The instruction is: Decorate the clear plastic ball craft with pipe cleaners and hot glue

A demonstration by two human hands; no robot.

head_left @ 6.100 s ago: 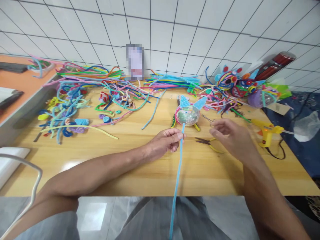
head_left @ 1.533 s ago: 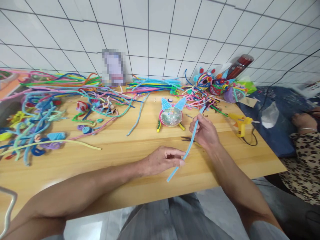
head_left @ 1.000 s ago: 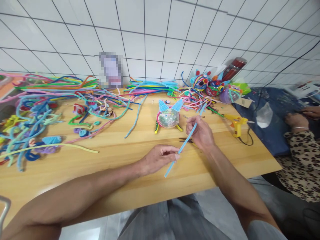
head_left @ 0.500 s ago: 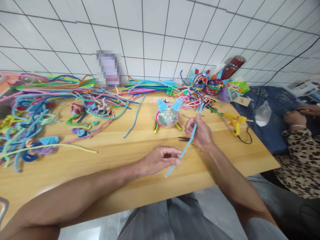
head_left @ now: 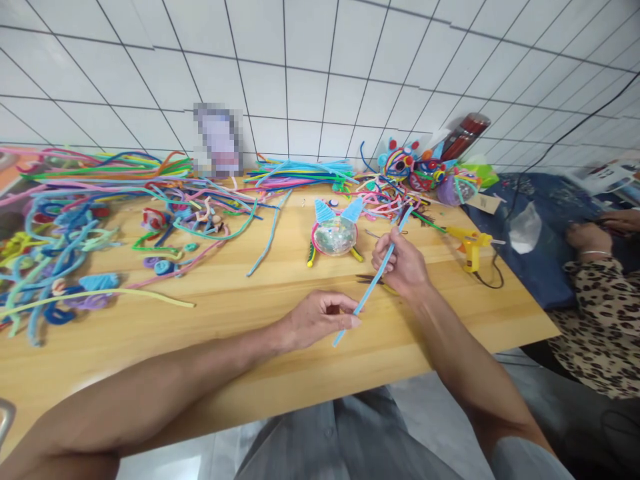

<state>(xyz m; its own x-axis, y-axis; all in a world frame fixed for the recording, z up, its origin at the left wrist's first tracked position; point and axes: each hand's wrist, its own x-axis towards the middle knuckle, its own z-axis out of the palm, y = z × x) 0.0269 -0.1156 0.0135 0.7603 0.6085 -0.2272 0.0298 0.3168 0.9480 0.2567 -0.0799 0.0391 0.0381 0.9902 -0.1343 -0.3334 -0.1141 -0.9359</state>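
A light blue pipe cleaner (head_left: 371,287) runs slantwise between my two hands above the table. My left hand (head_left: 323,319) pinches it near its lower end, with thumb and fingers closed around it. Higher up, my right hand (head_left: 403,263) is closed on it, and its top end sticks out past my fingers. Behind my hands stands a clear ball (head_left: 336,235) with blue pointed ears, a pink band and green-yellow legs. Pliers (head_left: 365,279) with dark jaws lie on the table, partly hidden by my right hand.
A yellow glue gun (head_left: 471,247) sits at the right with its cord. Piles of colourful pipe cleaners (head_left: 65,233) cover the left, and a bundle (head_left: 305,175) lies along the wall. Finished-looking decorated balls (head_left: 430,172) stand at the back right. Another person's hand (head_left: 590,237) is at far right.
Earlier my left hand alone held the blue pipe cleaner, hanging down, with my right hand near the pliers. Now both hands hold it slanted. Over the last second they have shifted only slightly.
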